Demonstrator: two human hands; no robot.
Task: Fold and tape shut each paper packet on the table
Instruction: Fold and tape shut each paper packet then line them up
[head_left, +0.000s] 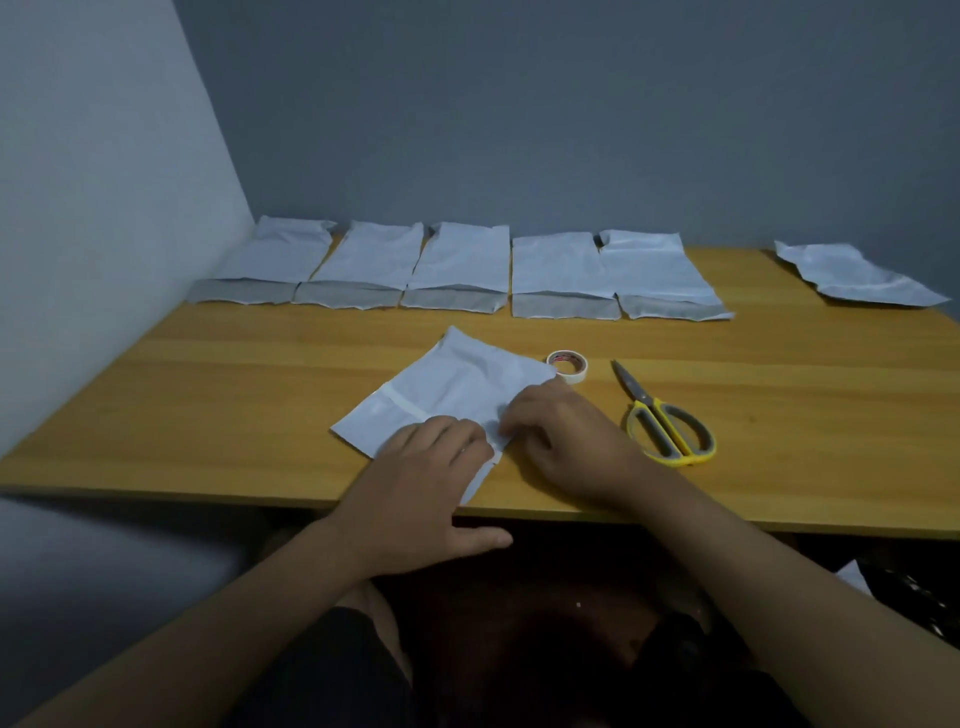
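Head cam: white paper packet (457, 395) lies flat near front edge of wooden surface (208, 395). Left hand (431, 478) rests on its near corner, fingers bent, thumb out. Right hand (561, 436) pinches packet's right edge. Tape roll (567, 366) touches packet's far corner; yellow-handled scissors (662, 421) just right of hands.

The table (208, 395) was smooth, faintly glossy wood-grain, the packets (462, 260) at twelve o'clock were creased matt paper, and the scissors (662, 415) at three o'clock had metal blades and yellow plastic handles.
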